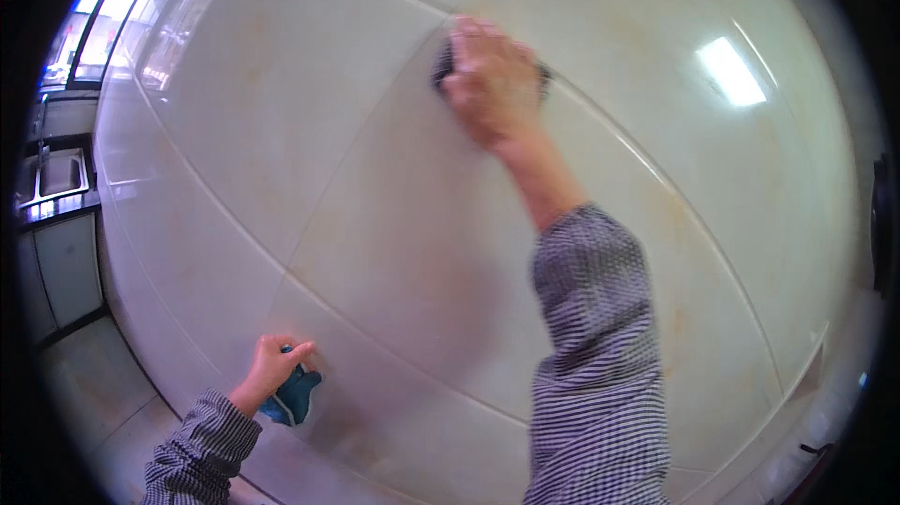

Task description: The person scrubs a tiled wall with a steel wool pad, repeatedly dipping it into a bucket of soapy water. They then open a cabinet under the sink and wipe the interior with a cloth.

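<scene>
Before me is a glossy wall of cream tiles (394, 202) with pale joints between them. My right hand (492, 83), arm stretched upward, is pressed against the wall over a dark pad or cloth (443, 67); its edges show on both sides of the hand, and blur hides what it is exactly. Lower left, my left hand (281, 364) grips a blue-green cloth (299, 396) with a light edge, which hangs from the fingers close to the wall. Striped sleeves cover both forearms.
At the far left are a window (105, 27), a steel sink (62, 173) in a dark countertop, a cabinet (69, 269) and a tiled floor (98, 371). A dark object (880, 224) stands at the right rim. Light reflects off the upper right tiles.
</scene>
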Demonstrator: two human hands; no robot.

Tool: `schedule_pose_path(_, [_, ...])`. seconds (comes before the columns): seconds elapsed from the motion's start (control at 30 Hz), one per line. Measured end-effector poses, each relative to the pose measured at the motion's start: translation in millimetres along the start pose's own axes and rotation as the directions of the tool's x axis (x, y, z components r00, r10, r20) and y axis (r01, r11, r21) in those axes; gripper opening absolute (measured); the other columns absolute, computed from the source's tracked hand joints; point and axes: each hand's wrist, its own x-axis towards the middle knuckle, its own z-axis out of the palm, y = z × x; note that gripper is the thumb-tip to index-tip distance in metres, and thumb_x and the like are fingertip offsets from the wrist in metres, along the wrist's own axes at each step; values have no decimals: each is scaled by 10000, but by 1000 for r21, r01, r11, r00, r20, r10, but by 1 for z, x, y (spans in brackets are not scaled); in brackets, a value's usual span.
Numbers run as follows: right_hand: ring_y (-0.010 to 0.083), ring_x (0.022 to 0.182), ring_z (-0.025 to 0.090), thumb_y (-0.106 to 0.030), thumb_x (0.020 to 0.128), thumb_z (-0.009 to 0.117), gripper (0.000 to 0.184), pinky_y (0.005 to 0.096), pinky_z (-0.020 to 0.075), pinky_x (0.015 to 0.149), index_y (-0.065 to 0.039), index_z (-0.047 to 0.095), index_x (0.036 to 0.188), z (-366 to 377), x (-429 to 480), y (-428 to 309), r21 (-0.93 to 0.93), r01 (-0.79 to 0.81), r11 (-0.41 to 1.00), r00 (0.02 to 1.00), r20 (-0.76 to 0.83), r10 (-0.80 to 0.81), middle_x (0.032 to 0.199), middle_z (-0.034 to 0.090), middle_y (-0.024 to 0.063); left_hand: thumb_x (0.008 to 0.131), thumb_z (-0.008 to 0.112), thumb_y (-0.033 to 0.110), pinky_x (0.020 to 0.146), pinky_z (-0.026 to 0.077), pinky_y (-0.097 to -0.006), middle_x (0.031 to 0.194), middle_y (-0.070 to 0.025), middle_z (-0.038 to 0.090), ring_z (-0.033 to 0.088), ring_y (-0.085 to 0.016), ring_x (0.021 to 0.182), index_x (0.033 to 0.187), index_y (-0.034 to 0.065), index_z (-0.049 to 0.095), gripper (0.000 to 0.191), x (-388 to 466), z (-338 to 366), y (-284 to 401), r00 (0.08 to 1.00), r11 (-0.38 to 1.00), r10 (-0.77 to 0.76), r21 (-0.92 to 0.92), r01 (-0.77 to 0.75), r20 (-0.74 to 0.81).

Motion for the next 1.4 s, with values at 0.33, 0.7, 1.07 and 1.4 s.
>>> schedule_pose_path(0.33, [330,1129,538,-375,876,461,423,474,446,904,-80,576,1155,-120,-97,311,-603,-742,293,590,-380,712,1220,565,162,830,708,268,495,466,-263,586,-37,660,555,-77,520,702,-1,712,298,10,-11,1,998,994,-61,89,60,8])
schedule_pose_path(0.7, [338,1043,533,-137,836,467,333,462,392,943,-33,558,1140,64,12,-67,243,179,953,984,-22,-179,1095,575,167,821,703,212,528,478,-271,625,-56,663,578,-104,560,762,-37,714,257,-1,5,-8,991,982,-7,-190,-19,-135])
schedule_pose_path(1.07, [306,1023,606,-366,847,565,311,466,488,824,-141,629,1052,2,78,212,-230,-661,714,750,-191,633,1064,638,102,854,635,207,420,430,-289,581,-110,610,546,-153,472,629,-30,610,327,-81,-106,-96,849,932,-363,-169,321,-385])
schedule_pose_path(1.4, [244,1221,485,-153,878,512,328,522,354,1004,-111,600,1191,89,-92,-280,360,267,894,957,6,-289,1258,568,44,895,627,305,531,476,-283,673,-76,641,574,-134,575,737,-40,652,381,-115,-79,-93,882,886,-440,-242,396,-170])
